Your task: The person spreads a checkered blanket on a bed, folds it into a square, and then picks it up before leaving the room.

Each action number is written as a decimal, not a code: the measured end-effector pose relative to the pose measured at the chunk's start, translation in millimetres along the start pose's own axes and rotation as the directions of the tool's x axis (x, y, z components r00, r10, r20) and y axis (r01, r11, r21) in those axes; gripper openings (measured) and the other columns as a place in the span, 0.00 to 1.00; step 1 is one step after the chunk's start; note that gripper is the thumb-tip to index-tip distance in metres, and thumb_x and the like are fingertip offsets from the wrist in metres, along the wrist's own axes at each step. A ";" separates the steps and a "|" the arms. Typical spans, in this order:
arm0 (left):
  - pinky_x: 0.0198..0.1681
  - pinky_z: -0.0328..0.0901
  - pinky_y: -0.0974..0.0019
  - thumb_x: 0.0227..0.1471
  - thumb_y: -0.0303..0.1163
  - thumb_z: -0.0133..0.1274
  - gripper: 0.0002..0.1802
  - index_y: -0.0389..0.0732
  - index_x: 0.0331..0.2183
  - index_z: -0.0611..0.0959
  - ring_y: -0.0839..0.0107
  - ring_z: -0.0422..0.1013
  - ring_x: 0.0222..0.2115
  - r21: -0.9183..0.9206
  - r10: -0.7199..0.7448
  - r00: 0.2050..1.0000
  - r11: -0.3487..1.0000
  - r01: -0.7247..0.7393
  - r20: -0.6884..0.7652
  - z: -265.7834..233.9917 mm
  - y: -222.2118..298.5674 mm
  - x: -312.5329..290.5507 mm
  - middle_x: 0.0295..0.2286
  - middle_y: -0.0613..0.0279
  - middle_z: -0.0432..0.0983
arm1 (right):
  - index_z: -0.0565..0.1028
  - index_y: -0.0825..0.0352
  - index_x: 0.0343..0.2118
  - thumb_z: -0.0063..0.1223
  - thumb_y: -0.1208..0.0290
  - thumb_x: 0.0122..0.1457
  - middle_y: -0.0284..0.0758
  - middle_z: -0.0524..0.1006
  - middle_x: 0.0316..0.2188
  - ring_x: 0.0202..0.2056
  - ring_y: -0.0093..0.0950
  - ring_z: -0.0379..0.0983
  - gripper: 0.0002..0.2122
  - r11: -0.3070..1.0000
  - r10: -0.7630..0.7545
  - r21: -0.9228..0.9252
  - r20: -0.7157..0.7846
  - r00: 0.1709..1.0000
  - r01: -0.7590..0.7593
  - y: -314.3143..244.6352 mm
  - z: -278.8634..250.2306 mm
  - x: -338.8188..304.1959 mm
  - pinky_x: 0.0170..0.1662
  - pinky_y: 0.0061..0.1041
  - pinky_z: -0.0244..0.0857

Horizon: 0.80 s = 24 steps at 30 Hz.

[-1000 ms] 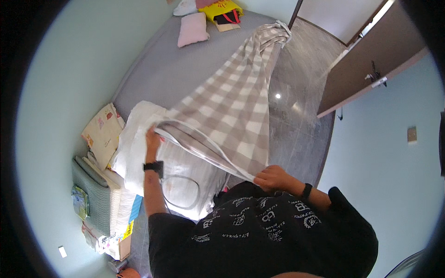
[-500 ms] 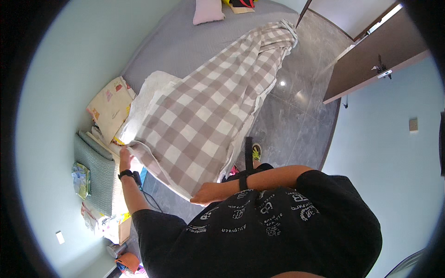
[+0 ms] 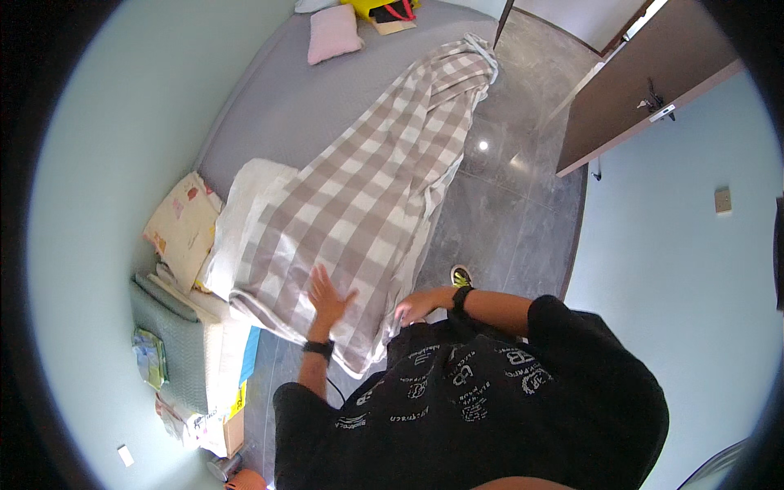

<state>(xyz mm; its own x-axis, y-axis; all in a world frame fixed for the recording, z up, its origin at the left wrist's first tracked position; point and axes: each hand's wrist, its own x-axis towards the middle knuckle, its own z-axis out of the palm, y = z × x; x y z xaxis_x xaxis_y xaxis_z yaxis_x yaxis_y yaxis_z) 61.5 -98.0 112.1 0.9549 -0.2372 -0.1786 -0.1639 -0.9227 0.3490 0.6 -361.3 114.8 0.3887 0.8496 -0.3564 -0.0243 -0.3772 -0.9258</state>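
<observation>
Both at the bed's [image 3: 286, 106] near end, our left hand [image 3: 329, 302] spreads open over the checked blanket [image 3: 351, 196], our right hand [image 3: 416, 305], hold unclear, by its edge; its length runs toward the bed's far right corner.

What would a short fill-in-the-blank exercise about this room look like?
The left hand is spread over a brown-and-white fabric blanket, whose pattern is ____.
On the flat grey bed lies a plump rectangular cushion coloured ____.
The flat brown door is not shut but ____.

Missing words: checked; pink; open.
</observation>
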 end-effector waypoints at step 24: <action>0.58 0.35 0.52 0.34 0.58 0.52 0.61 0.30 0.55 0.39 0.44 0.34 0.57 0.233 -0.778 0.612 0.627 0.743 0.143 137.8 204.0 147.2 0.56 0.37 0.31 | 0.72 0.71 0.23 0.46 0.62 0.49 0.36 0.72 0.20 0.21 0.26 0.69 0.13 0.731 0.596 0.664 -0.512 0.619 -0.155 353.1 -273.6 -388.1 0.25 0.27 0.64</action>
<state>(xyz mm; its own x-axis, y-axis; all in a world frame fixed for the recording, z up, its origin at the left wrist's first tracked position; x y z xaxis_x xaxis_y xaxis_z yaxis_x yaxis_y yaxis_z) 134.5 -363.0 30.3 0.6762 0.5290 -0.5127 0.5492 -0.8259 -0.1279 93.1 -925.1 -39.3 0.6973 0.1124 -0.7079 -0.6899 -0.1629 -0.7054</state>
